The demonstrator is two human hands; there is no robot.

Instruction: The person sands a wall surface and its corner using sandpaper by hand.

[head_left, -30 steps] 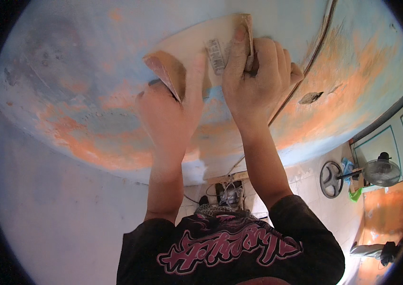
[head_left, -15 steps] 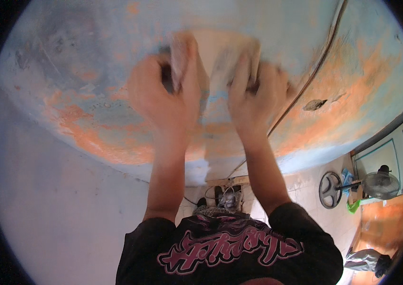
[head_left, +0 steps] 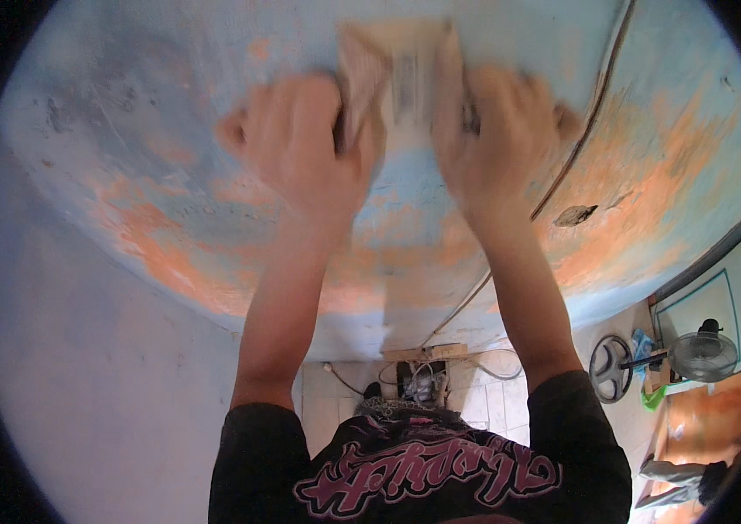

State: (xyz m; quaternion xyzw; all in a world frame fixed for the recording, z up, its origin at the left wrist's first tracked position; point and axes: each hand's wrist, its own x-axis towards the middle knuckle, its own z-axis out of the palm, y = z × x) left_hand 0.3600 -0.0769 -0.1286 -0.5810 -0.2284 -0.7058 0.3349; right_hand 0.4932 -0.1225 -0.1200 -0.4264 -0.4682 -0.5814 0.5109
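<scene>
Your left hand (head_left: 305, 140) and right hand (head_left: 510, 144) have carried the pale sheet (head_left: 405, 65) higher, to twelve o'clock, so it now covers a higher patch of wall (head_left: 410, 201). Each grip, motion-blurred, is curled closed around one turned-up side edge.

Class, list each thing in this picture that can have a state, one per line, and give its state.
Left hand: closed on the sandpaper's left edge, blurred
Right hand: closed on its right edge, blurred
Sandpaper: side edges bent up, blurred
Wall: patchy, blue and orange
Hole: open, ragged
Cord: running slantwise along the wall
Fan: standing; running or not, cannot tell
</scene>
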